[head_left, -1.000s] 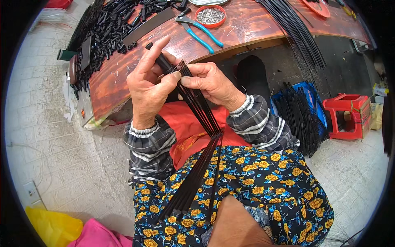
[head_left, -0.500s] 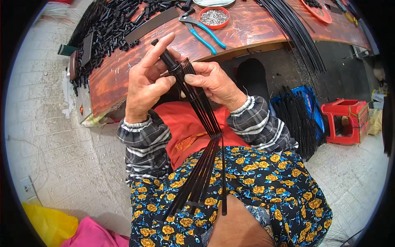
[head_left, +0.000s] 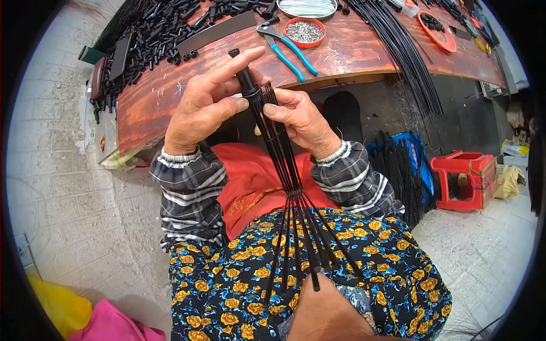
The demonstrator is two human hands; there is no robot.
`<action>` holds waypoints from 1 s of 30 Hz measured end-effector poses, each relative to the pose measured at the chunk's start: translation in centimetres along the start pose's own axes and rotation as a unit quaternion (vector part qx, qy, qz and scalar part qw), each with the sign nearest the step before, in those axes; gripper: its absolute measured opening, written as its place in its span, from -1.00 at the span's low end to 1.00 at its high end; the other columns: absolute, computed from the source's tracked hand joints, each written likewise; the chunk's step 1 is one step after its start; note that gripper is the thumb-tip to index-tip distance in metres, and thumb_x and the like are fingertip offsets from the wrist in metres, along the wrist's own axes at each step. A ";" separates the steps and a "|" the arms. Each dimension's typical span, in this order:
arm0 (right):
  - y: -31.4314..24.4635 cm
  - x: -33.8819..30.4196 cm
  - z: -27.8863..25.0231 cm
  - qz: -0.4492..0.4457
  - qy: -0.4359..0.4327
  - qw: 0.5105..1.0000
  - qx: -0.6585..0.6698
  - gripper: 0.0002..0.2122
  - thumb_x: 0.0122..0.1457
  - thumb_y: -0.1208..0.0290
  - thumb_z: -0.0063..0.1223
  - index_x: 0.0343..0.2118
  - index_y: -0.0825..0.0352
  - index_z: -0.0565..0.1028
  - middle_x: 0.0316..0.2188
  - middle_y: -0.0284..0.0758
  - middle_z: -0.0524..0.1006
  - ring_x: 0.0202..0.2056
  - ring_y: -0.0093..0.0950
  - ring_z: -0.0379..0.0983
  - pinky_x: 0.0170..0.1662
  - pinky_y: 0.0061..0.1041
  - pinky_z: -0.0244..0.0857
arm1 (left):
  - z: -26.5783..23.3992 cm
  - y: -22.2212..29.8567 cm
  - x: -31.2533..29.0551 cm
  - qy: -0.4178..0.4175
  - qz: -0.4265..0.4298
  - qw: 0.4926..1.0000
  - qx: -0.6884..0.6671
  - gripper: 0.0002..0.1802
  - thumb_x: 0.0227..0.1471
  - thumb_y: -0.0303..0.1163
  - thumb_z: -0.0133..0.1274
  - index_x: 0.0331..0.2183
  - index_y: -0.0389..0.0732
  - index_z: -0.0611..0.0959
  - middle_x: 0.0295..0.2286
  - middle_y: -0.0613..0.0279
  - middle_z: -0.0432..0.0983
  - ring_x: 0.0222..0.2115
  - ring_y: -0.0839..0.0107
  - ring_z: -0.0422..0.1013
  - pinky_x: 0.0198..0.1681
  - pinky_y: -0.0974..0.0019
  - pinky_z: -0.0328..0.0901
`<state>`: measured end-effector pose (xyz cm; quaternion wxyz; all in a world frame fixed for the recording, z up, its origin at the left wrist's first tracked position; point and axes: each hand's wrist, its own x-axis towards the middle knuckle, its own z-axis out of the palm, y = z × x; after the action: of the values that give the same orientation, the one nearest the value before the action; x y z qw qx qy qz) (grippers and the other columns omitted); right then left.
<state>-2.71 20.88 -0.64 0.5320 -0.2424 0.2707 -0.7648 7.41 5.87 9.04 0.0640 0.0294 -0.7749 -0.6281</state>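
Observation:
Above my lap I hold a black umbrella frame (head_left: 280, 150), tilted with its shaft end up toward the table. My left hand (head_left: 199, 113) is closed round the shaft, thumb against its collar and index finger stretched along the top. My right hand (head_left: 304, 116) pinches the upper ends of the thin ribs between thumb and fingers, close to that collar. Below a joint the ribs fan out over my flowered apron (head_left: 227, 284). The fingers behind the frame are partly hidden.
On the wooden table (head_left: 355, 54) lie teal-handled pliers (head_left: 288, 63), a red dish (head_left: 305, 45) of small metal pieces, and a heap of black parts (head_left: 162, 37). A bundle of black rods (head_left: 406, 65) overhangs the edge. A red stool (head_left: 463, 161) stands at right.
The lower ribs have spread from a narrow bundle into a wider fan, toward the right. Both hands keep their hold, and the view has shifted slightly.

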 end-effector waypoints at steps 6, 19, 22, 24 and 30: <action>-0.6 -0.2 0.3 0.007 0.011 1.000 -0.023 -0.74 0.16 0.41 0.06 -0.14 0.44 0.45 -0.43 -0.31 0.54 -0.45 -0.52 0.53 -0.38 -0.62 0.44 | 0.6 -0.1 0.3 0.002 0.061 0.998 -0.009 -0.24 -0.21 -0.78 -0.16 0.13 -0.23 0.32 -0.20 0.28 0.38 -0.20 0.51 0.40 -0.14 0.47 0.31; -0.4 0.0 0.7 0.007 0.018 1.000 -0.020 -0.74 0.16 0.42 0.06 -0.13 0.43 0.45 -0.42 -0.33 0.54 -0.43 -0.53 0.53 -0.36 -0.62 0.45 | -0.4 -0.5 0.0 0.007 0.045 0.999 0.026 -0.27 -0.22 -0.76 -0.12 0.10 -0.24 0.37 -0.27 0.32 0.38 -0.27 0.59 0.40 -0.23 0.52 0.30; -0.4 0.2 0.6 0.010 0.008 1.000 -0.022 -0.74 0.16 0.42 0.05 -0.13 0.43 0.45 -0.40 -0.33 0.54 -0.43 -0.54 0.53 -0.35 -0.61 0.45 | -0.4 -0.5 0.0 0.004 0.044 0.998 -0.034 -0.28 -0.20 -0.75 -0.11 0.11 -0.25 0.36 -0.23 0.32 0.37 -0.26 0.58 0.39 -0.21 0.52 0.29; -0.3 0.2 0.8 0.012 0.005 0.999 -0.029 -0.74 0.16 0.42 0.05 -0.13 0.44 0.45 -0.39 -0.33 0.54 -0.43 -0.55 0.53 -0.34 -0.62 0.44 | -0.6 -0.4 -0.2 0.003 0.040 0.998 -0.046 -0.29 -0.19 -0.74 -0.11 0.11 -0.27 0.36 -0.20 0.31 0.37 -0.24 0.56 0.39 -0.19 0.51 0.29; -0.1 0.3 0.5 0.006 0.018 0.999 -0.050 -0.73 0.15 0.41 0.06 -0.12 0.45 0.45 -0.39 -0.34 0.53 -0.43 -0.56 0.52 -0.34 -0.62 0.44 | -1.2 -0.3 0.2 -0.030 0.038 0.998 -0.050 -0.30 -0.18 -0.74 -0.09 0.11 -0.32 0.33 -0.14 0.26 0.36 -0.17 0.50 0.39 -0.12 0.45 0.31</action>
<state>-2.53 20.51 -0.17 0.5189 -0.2533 0.3191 -0.7515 7.38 4.59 8.98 0.0657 -0.0222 -0.7450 -0.6634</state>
